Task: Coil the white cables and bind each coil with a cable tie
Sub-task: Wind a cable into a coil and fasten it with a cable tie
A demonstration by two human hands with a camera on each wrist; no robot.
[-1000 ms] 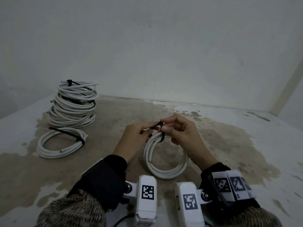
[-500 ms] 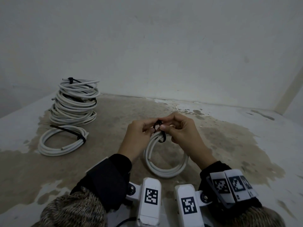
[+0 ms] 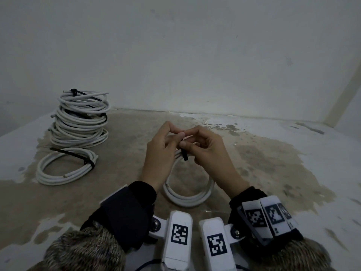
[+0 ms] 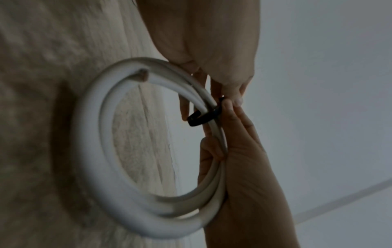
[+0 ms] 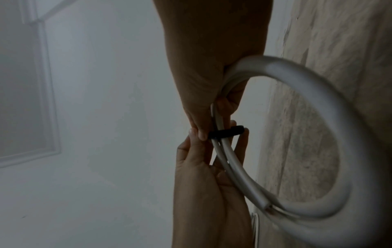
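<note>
A white cable coil [image 3: 187, 198] stands tilted on the stained surface, its top lifted between my hands. A black cable tie [image 3: 184, 154] wraps the coil's top strands. My left hand [image 3: 172, 139] curls its lower fingers round the coil [image 4: 95, 151] and pinches the tie [image 4: 203, 115] with thumb and forefinger. My right hand [image 3: 190, 146] meets it from the right and pinches the same tie [image 5: 227, 132] from both sides of the strands. The coil [image 5: 339, 117] has a cut end near its bottom. The tie's head is hidden by fingertips.
A stack of tied white coils [image 3: 82, 118] stands at the back left, with one flat tied coil [image 3: 66, 167] in front of it. A pale wall [image 3: 195, 65] closes the back, meeting a side wall at the right corner.
Both hands stay on the coil's top. Their fingertips have drawn together and risen a little over the tie, and the small loop seen earlier is now covered.
</note>
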